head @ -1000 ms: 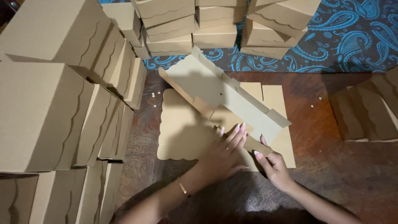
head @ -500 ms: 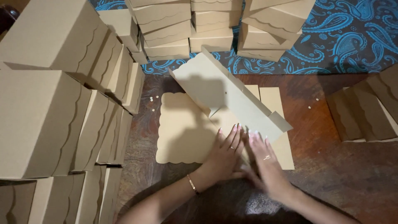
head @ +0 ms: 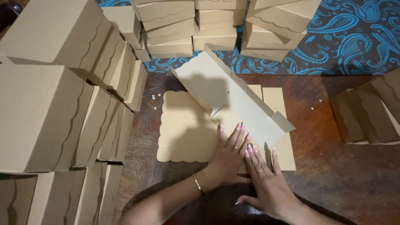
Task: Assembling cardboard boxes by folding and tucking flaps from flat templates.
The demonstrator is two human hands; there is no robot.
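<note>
The flat box blank [head: 196,129] is matt tan cardboard, smooth, with scalloped edges. The stacked boxes [head: 41,116] show the same dull kraft card. The table [head: 333,175] is dark reddish wood with a worn, streaky, slightly glossy finish. The paisley cloth [head: 354,37] looks soft, printed blue.

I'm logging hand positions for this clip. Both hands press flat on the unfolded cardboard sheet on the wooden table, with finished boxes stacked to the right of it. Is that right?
Not quite. In the head view the left hand and right hand do press flat on the cardboard sheet on the wooden table, but the finished boxes are stacked to its left and behind it, not to the right.
</note>
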